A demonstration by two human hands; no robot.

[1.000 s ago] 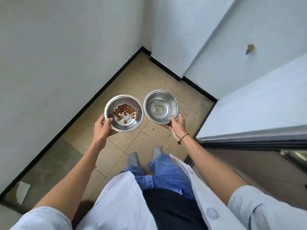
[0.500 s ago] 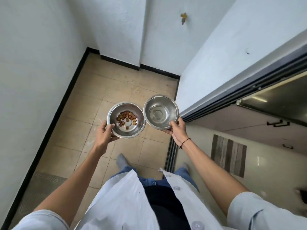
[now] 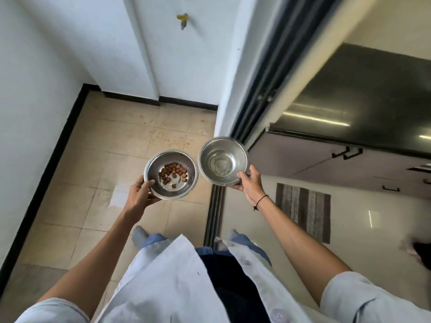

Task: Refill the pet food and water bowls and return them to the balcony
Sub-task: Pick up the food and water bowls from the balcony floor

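Two bowls in hand, both carried in the air, nothing resting on any surface.

Setting, largest first: balcony floor (image 3: 121, 145) of beige tiles ahead and to my left, white walls around it, a tap (image 3: 183, 19) high on the far wall. Door track (image 3: 213, 215) runs between my feet; one foot each side. Indoor floor to my right, with a striped mat (image 3: 303, 213) and dark cabinets (image 3: 349, 159) beyond.

Food bowl (image 3: 171, 174): steel, held over the balcony tiles by my left hand (image 3: 140, 194), thumb hooked over the near rim, fingers underneath. Kibble (image 3: 173, 172) covers only part of the bottom, one loose layer.

Water bowl (image 3: 222, 161): steel, just beside the food bowl, rims near but apart, above the door track. My right hand (image 3: 249, 185) grips its near rim, thumb on top. A shallow pool of water shows at the bottom, as far as I can tell.

Judgement on progress: both bowls look low, so refill is likely not yet done. I stand at the threshold, bowls collected. Remaining: add food, add water, set both back on the balcony floor.
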